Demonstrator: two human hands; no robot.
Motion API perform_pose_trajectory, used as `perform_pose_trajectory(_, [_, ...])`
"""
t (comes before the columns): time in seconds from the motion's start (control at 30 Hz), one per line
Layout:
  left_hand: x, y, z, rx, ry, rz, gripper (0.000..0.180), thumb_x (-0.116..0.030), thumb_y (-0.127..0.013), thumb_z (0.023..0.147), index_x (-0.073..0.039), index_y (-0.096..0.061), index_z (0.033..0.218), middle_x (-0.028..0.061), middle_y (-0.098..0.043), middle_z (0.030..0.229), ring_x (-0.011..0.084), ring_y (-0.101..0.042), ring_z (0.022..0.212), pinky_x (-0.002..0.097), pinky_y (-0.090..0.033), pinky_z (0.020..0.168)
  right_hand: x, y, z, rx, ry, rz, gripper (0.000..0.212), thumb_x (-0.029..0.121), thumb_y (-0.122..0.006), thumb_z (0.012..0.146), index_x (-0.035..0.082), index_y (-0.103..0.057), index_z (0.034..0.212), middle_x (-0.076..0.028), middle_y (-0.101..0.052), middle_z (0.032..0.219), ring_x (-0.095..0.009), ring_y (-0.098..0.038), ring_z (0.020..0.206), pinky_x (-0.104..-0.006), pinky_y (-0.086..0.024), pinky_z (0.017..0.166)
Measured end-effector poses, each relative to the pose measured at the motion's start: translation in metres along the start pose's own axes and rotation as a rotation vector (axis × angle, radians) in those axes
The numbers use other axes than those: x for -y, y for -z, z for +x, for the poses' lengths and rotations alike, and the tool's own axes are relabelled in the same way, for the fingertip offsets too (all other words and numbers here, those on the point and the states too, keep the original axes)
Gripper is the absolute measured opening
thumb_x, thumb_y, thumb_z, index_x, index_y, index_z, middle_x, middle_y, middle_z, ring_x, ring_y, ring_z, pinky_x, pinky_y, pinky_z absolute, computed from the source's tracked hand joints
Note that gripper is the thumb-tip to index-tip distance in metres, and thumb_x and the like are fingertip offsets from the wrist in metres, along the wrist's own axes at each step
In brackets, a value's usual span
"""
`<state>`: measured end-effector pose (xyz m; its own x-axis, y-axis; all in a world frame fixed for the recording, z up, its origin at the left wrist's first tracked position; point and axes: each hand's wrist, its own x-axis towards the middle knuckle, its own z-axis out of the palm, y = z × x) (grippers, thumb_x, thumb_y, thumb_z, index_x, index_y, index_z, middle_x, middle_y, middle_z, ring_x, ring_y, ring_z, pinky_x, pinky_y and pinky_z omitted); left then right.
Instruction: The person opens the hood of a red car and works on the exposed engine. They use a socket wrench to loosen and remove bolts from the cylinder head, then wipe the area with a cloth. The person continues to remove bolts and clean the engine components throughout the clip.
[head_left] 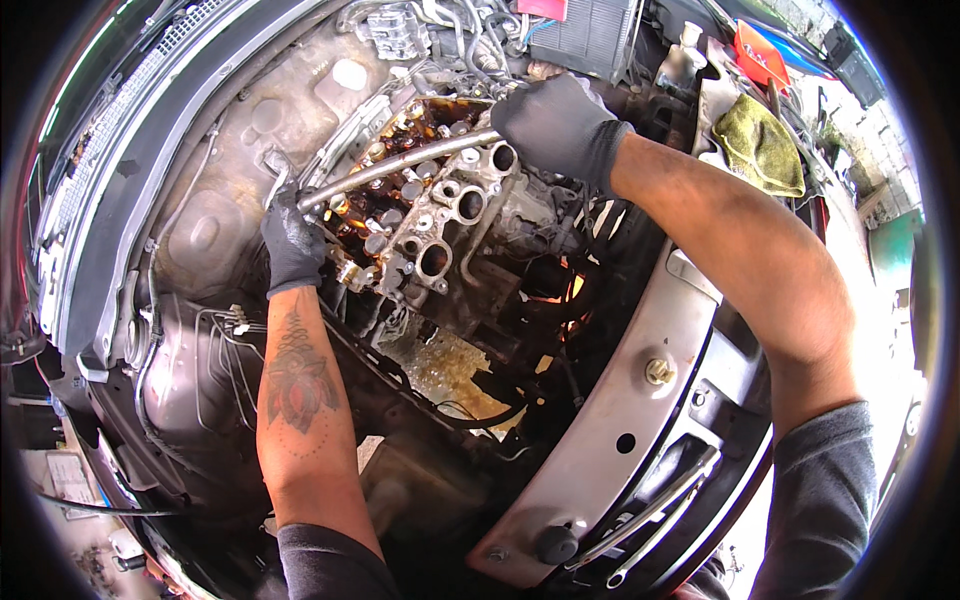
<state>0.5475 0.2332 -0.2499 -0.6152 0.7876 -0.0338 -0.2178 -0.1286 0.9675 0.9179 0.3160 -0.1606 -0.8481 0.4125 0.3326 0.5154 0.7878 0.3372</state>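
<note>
Setting: open engine bay (200, 240) of a car seen from above, grey front crossmember (640, 400) curving along the right, daylight outside
Room: tight around the engine; hoses and wiring crowd the top edge, a dark gap opens below the block
Engine head (430, 215): uncovered, oily brown inside, round ports in a row along its pale metal side
Bar (400, 165): long, shiny metal, lying slantwise across the engine head from lower left to upper right
Left hand (293, 245): black glove, closed around the bar's lower end
Right hand (560, 125): black glove, fingers curled over the bar's upper end
Nearby: yellow-green rag (765, 145) on the right edge; two spanners (650, 520) lying on the crossmember
</note>
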Motion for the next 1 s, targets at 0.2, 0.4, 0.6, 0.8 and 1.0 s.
perform_pose_trajectory(0.2, [0.011,0.021,0.014,0.09,-0.193,0.294,0.026,-0.026,-0.061,0.101,-0.001,-0.067,0.096,0.0054,-0.066,0.081,0.0132,-0.061,0.069,0.028,-0.048,0.058,-0.004,0.002,0.005,-0.008,0.003,0.043,0.009,0.013,-0.07,0.075,0.007,-0.07,0.082,-0.014,-0.072,0.077,-0.033,-0.074,0.072,-0.045,-0.058,0.063])
perform_pose_trajectory(0.4, [0.033,0.036,0.034,0.089,-0.648,0.769,0.021,-0.019,-0.06,0.098,0.0,-0.063,0.104,0.009,-0.063,0.087,0.0184,-0.061,0.076,0.0289,-0.051,0.065,-0.01,0.002,0.009,0.014,0.017,0.043,0.008,0.011,-0.068,0.078,0.006,-0.071,0.083,-0.014,-0.073,0.078,-0.034,-0.074,0.073,-0.0453,-0.058,0.064])
perform_pose_trajectory(0.6, [0.043,0.06,0.043,-0.01,-0.739,0.866,0.022,-0.014,-0.066,0.09,-0.001,-0.066,0.108,0.0147,-0.069,0.091,0.0301,-0.067,0.079,0.0375,-0.052,0.069,-0.013,-0.011,0.016,-0.02,0.064,-0.004,0.01,0.016,-0.068,0.075,0.01,-0.066,0.082,-0.007,-0.069,0.074,-0.026,-0.073,0.068,-0.0439,-0.055,0.057])
perform_pose_trajectory(0.8, [0.007,-0.001,-0.002,-0.062,-0.119,0.087,0.025,-0.023,-0.062,0.099,0.001,-0.068,0.099,0.0035,-0.064,0.083,0.0117,-0.06,0.071,0.0261,-0.048,0.061,-0.024,-0.019,0.016,0.0,0.067,0.007,0.009,0.015,-0.067,0.076,0.008,-0.065,0.082,-0.009,-0.07,0.075,-0.027,-0.073,0.069,-0.0437,-0.056,0.057])
perform_pose_trajectory(1.0, [0.0,0.021,-0.004,0.029,-0.649,1.008,0.026,-0.019,-0.059,0.099,0.005,-0.064,0.108,0.0085,-0.067,0.093,0.0215,-0.063,0.08,0.0338,-0.052,0.072,-0.031,-0.019,0.025,-0.006,0.079,0.031,0.008,0.013,-0.066,0.079,0.008,-0.068,0.085,-0.011,-0.072,0.078,-0.03,-0.074,0.072,-0.0455,-0.057,0.059])
